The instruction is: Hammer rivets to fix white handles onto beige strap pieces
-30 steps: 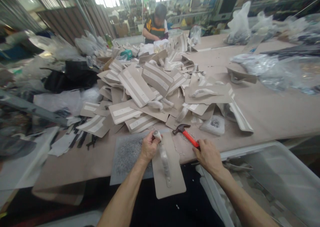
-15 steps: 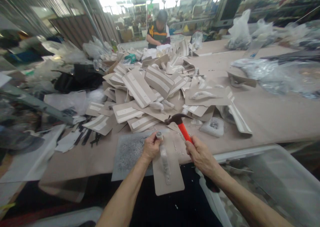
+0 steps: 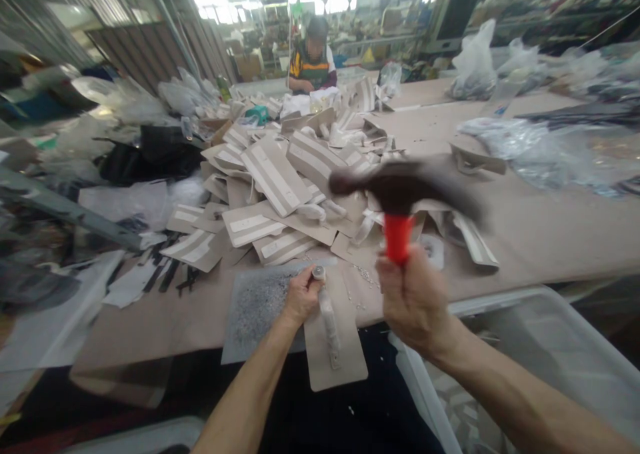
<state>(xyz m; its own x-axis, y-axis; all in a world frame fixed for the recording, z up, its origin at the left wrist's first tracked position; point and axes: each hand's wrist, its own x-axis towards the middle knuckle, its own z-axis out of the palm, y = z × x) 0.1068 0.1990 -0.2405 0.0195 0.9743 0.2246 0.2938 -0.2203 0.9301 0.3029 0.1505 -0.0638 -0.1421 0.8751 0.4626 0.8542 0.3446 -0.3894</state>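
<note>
My right hand grips the red handle of a claw hammer, raised above the table and blurred by motion. My left hand is closed around a short metal punch, its round top showing above the thumb. The punch stands at the far end of a pale, wrapped handle strip on a beige panel. This panel overhangs the table's near edge. Next to my left wrist lies a speckled grey board. Small silvery rivets are scattered right of the panel.
A large heap of beige panels with white strips fills the table's middle. A white plastic bin stands at the near right. Plastic bags sit at the back right. Across the table a person works.
The hammer has risen from low over the table, up and towards me, in my right hand. My left hand and the punch stay in place on the panel.
</note>
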